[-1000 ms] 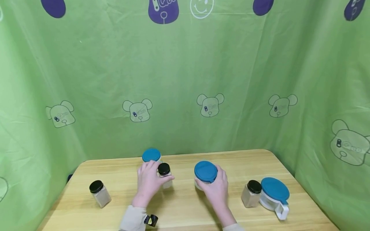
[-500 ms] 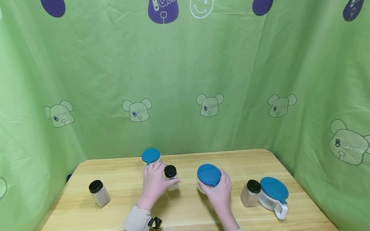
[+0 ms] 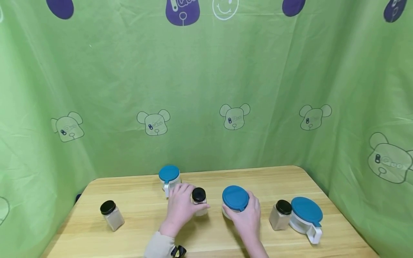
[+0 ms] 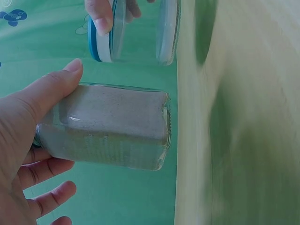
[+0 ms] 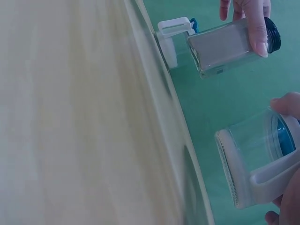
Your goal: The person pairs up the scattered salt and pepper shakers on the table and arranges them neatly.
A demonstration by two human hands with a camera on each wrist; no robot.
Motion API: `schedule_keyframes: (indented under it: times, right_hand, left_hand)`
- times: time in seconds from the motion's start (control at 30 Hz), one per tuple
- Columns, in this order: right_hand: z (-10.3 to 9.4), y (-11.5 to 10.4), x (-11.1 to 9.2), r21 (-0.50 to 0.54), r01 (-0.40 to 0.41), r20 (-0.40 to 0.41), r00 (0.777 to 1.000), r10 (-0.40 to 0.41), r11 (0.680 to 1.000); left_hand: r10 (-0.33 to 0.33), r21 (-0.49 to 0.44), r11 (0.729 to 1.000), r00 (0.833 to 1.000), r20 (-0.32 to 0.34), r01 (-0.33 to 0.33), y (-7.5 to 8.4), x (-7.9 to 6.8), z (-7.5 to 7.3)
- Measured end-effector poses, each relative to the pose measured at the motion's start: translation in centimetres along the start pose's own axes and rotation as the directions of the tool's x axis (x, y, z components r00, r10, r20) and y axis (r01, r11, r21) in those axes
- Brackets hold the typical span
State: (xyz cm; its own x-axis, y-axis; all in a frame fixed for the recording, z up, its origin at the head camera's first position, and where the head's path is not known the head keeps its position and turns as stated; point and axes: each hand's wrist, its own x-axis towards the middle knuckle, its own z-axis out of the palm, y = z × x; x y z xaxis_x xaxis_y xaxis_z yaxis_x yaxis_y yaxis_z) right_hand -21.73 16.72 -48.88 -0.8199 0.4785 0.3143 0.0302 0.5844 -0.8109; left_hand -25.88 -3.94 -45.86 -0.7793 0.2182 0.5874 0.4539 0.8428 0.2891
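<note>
My left hand (image 3: 181,206) grips a square glass jar (image 4: 108,126) with a black lid and pale powder inside. Thumb and fingers close round its upper part, and the jar is held above the tabletop. To its right, my right hand (image 3: 246,215) holds a round glass jar (image 5: 253,154) with a blue lid and a white handle, also off the table. No contents show through its clear wall. The two held jars are apart. Behind my left hand stands another blue-lidded jar (image 3: 169,174), its white handle facing me.
At the left of the wooden table (image 3: 145,186) stands a black-lidded jar (image 3: 112,215). On the right, another black-lidded jar (image 3: 280,216) stands close beside a blue-lidded jar with a handle (image 3: 306,211). A green patterned curtain (image 3: 193,150) surrounds the table's back and sides.
My left hand has moved right and slightly nearer with the black-lidded jar, uncovering the rear jar's handle. My right hand has shifted slightly right and nearer with its blue-lidded jar.
</note>
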Motion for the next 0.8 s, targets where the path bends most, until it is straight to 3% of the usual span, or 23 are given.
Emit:
schedule_keyframes:
  times: [0.8]
  right_hand:
    - [-1.4, 0.3, -1.3, -0.003, -0.042, -0.003, 0.999, 0.042, 0.999]
  left_hand:
    - [0.047, -0.059, 0.997, 0.999, 0.015, -0.046, 1.8, -0.5, 0.5]
